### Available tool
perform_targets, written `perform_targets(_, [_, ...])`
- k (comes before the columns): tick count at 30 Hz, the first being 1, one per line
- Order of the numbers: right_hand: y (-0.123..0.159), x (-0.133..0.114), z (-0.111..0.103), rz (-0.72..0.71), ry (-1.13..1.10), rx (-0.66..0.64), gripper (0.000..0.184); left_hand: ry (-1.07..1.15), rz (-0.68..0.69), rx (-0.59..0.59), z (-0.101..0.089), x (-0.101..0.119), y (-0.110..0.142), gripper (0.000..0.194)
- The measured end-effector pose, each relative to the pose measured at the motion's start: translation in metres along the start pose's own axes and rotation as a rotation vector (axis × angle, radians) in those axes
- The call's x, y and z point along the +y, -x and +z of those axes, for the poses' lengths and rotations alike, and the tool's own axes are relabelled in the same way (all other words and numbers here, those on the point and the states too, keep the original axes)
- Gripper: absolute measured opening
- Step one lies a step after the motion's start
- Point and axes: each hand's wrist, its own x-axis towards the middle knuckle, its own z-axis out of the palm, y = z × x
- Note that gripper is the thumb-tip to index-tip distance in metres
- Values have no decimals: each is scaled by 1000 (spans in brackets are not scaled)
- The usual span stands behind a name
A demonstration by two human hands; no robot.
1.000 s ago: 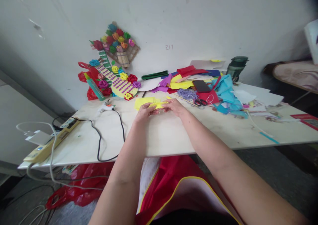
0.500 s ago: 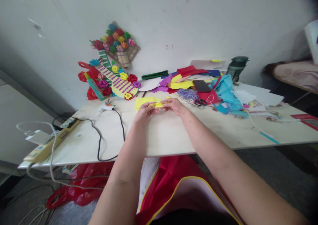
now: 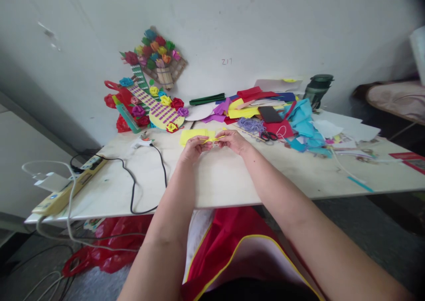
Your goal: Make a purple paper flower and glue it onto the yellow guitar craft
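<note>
Between my two hands is a small piece of yellow crepe paper (image 3: 212,139), narrow and gathered at its middle. My left hand (image 3: 196,148) pinches its left end with closed fingers. The right end is pinched by my right hand (image 3: 233,141), also closed. Just behind my left hand, a flat yellow sheet (image 3: 192,134) lies on the table. Parts of the held paper are covered by my fingertips, so its exact shape cannot be made out.
On the left are a glue gun (image 3: 143,143) with a black cord and a power strip (image 3: 71,186). Paper-flower crafts (image 3: 162,115) lean at the back. Coloured paper (image 3: 245,110), a phone (image 3: 269,114), scissors (image 3: 268,136) and a dark bottle (image 3: 318,90) lie or stand right.
The yellow paper between my fingers now looks thinner and more twisted at the middle. Both hands stay in nearly the same place.
</note>
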Motion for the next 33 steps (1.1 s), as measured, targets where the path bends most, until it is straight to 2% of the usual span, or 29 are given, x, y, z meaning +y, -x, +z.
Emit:
perform_targets(12, [1, -2, 1, -38, -18, -52, 11, -56, -1, 20, 3, 1, 1, 25])
perform_targets(19, [1, 2, 4, 16, 112, 74, 18, -152, 11, 38, 6, 1, 1, 30])
perform_targets(25, [-1, 4, 5, 20, 211, 120, 17, -307, 24, 19, 2, -1, -1, 31])
perform_targets(33, [2, 4, 9, -12, 314, 53, 16, -553, 3, 32, 5, -1, 4, 31])
